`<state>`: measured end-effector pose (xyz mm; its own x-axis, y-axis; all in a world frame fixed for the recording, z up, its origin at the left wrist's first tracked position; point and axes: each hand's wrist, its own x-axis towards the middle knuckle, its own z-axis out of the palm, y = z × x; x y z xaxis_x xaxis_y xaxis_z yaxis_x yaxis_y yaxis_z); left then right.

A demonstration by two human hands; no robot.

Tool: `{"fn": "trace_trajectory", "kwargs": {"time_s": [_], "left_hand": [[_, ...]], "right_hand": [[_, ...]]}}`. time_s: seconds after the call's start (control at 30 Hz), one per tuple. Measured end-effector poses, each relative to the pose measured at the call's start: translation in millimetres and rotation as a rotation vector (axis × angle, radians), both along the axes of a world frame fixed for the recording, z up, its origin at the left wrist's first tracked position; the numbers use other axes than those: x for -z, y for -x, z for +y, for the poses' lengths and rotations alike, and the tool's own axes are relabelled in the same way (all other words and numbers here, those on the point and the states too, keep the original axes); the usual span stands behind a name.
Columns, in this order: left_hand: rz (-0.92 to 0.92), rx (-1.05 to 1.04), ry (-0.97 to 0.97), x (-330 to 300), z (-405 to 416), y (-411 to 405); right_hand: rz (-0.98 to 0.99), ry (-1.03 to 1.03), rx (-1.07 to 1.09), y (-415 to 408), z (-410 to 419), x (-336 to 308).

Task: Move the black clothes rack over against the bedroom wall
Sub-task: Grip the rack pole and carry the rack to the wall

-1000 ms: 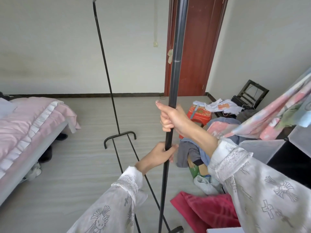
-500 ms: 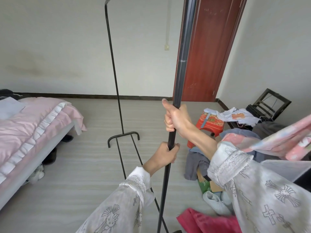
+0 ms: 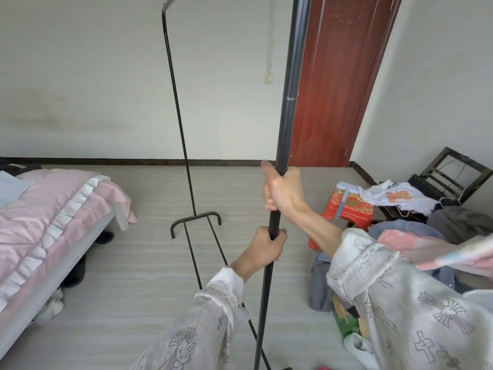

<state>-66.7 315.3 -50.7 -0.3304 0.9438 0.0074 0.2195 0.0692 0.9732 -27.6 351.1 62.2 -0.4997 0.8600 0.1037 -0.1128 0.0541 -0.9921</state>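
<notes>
The black clothes rack [image 3: 289, 102] stands out in the middle of the bedroom floor [image 3: 149, 198], its near upright right in front of the camera and its far upright and curved foot further off toward the white wall [image 3: 93, 76], not touching it. Both grips are wrapped tight around that near pole, right hand [image 3: 282, 189] higher and left hand [image 3: 266, 248] just below. Pink bed [image 3: 53, 204] sits off to the left, with a red stool [image 3: 346, 209] and a clothes pile [image 3: 440, 231] on the right by the reddish door [image 3: 344, 76].
</notes>
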Motion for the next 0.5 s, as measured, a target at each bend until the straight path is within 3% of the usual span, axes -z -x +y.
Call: {"fn": "trace_trajectory", "kwargs": {"time_s": [0.5], "left_hand": [[0.018,-0.19,0.056,1.2,137.8,121.6]], "right_hand": [[-0.089,-0.018,-0.183,125.9,144.5,-1.4]]}}
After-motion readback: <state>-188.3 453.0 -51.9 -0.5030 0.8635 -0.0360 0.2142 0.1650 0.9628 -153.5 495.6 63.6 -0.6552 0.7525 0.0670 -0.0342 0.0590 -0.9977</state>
